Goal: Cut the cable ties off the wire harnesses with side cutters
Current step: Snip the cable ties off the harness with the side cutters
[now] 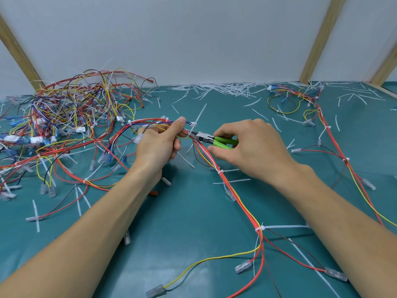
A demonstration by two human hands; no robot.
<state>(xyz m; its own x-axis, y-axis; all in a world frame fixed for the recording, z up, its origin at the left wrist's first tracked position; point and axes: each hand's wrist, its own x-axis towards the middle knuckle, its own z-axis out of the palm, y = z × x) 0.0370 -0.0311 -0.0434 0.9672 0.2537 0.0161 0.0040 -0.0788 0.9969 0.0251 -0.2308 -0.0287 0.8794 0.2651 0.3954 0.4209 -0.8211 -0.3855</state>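
My left hand (159, 143) grips a bundle of red, yellow and blue wires, the wire harness (236, 196), lifted a little above the green mat. My right hand (251, 145) holds green-handled side cutters (211, 140), whose jaws touch the bundle just right of my left thumb. A white cable tie (194, 124) sits on the wires right above the jaws. Further down the same harness are more white ties, one cable tie (220, 171) close below my right hand and another cable tie (258, 229) lower down.
A big tangled pile of harnesses (64, 117) fills the left of the mat (193, 233). Another harness (322, 125) runs down the right side. Several cut tie strips (227, 89) lie scattered along the back wall and across the mat.
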